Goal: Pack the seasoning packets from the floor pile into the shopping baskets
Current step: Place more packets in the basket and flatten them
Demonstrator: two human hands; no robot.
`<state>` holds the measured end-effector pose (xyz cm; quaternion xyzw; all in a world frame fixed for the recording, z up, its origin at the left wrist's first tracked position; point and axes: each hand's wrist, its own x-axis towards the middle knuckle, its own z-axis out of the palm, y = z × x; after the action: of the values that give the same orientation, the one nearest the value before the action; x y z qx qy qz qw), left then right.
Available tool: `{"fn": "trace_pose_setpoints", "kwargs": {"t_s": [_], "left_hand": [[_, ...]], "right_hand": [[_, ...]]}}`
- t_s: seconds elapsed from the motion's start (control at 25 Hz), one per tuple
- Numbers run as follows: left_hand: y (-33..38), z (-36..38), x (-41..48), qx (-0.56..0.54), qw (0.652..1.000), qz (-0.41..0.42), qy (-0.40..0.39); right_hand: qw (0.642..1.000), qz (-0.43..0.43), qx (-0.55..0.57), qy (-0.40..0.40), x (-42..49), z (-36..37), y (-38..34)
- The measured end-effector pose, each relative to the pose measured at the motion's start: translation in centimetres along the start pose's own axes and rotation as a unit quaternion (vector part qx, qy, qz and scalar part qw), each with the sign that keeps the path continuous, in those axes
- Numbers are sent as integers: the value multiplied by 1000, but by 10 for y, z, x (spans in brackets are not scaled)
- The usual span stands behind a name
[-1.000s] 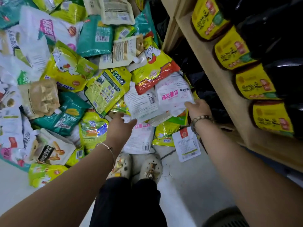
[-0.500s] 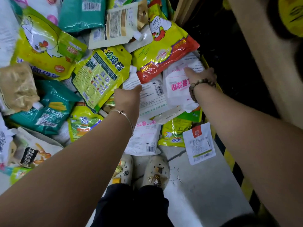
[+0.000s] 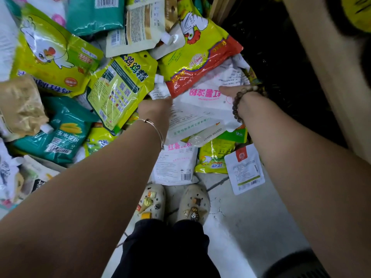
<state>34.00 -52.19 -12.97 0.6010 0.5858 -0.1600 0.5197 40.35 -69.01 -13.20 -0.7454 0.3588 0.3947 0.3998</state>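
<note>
A pile of seasoning packets covers the floor ahead of me, in yellow, teal, white and tan. My left hand grips the left edge of a white packet with fine print; its fingers are hidden under the packet. My right hand holds a white packet with pink lettering, thumb on top and fingers hidden beneath. That packet overlaps the first one. A yellow-and-red chicken packet lies partly over both. Only a dark rounded edge shows at the bottom right, and I cannot tell what it is.
A wooden shelf runs along the right, with dark space below it. My two shoes stand at the pile's near edge on grey floor. More white and yellow packets lie flat by my feet.
Both hands have reached farther into the pile and taken hold of the two white packets. The view has dropped closer to the floor, and the shelf's bottles have left the frame.
</note>
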Motion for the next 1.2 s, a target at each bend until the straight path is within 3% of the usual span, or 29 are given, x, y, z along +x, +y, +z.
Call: {"fn": "trace_pose_setpoints", "kwargs": {"t_s": [0.04, 0.16, 0.36, 0.52, 0.84, 1.2], "left_hand": [[1, -1, -3, 1, 1000, -1, 4], [-5, -8, -12, 15, 1000, 5, 12], [-31, -35, -34, 67, 997, 42, 16], [-49, -63, -62, 130, 986, 104, -28], [-56, -120, -112, 294, 926, 218, -90], [-1, -148, -185, 318, 876, 313, -182]], "right_hand": [[999, 6, -5, -32, -2, -3, 4], [998, 60, 12, -32, -29, -7, 29], [986, 93, 132, 51, -77, 0, 86], [981, 62, 162, 92, -119, 6, 122], [963, 24, 232, 136, -210, 8, 163], [873, 128, 439, 170, -313, -17, 198]]}}
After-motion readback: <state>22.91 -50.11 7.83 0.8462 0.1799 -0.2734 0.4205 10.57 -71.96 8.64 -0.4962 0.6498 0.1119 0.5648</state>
